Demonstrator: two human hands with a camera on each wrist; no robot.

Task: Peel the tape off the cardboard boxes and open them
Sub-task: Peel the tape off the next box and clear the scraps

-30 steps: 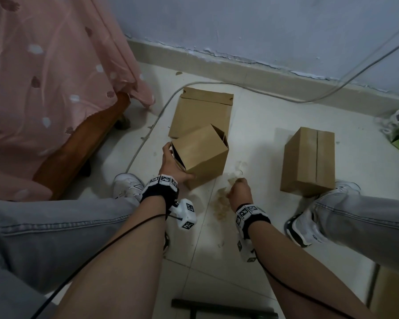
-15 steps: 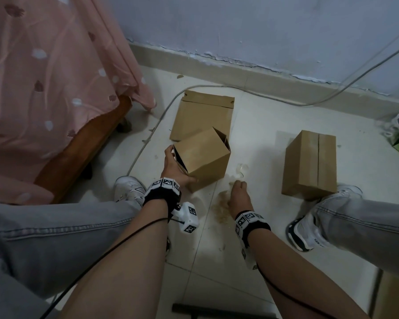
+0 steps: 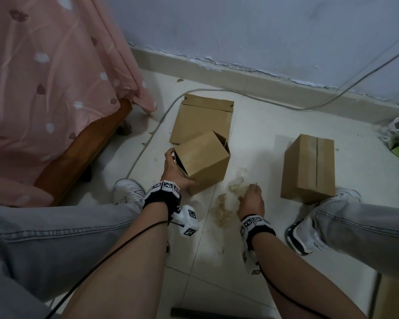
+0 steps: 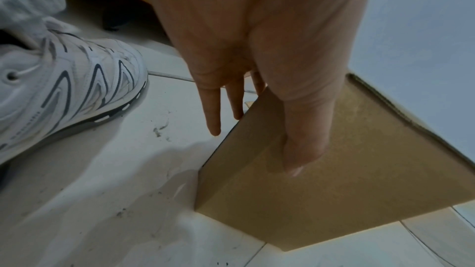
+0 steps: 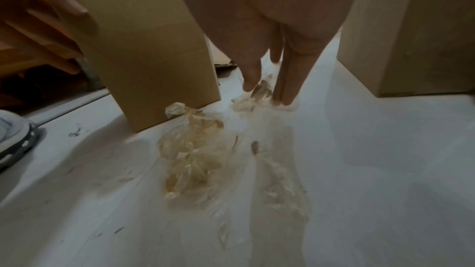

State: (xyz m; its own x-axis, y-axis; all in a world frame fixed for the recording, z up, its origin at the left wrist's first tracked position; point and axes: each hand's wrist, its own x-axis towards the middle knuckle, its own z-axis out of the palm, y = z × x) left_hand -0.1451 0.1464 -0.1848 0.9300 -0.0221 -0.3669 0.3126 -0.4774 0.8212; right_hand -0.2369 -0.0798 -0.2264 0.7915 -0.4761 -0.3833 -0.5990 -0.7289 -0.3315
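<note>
My left hand [image 3: 174, 172] grips the open, tilted brown cardboard box [image 3: 203, 161]; I cannot see its inside. My right hand [image 3: 251, 200], fingers straight, touches crumpled clear tape [image 5: 253, 96] on the floor [image 3: 258, 139] beside it.

Grey jeans [image 3: 55, 231], white trainers [image 3: 128, 192] w/ dark stripes, black-white marker wristbands [image 3: 162, 192], prob. black cables [image 3: 106, 256].

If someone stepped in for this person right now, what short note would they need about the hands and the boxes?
Left hand grips the opened box, tilted on the floor.
Right hand has straight fingers on a wad of peeled tape; more crumpled tape lies nearer.
A flattened box lies behind the opened one.
The closed box stands to the right by the shoe.
Done: one box flattened, one open.
Left: the closed box; whether its seam is taped, I cannot tell.
</note>
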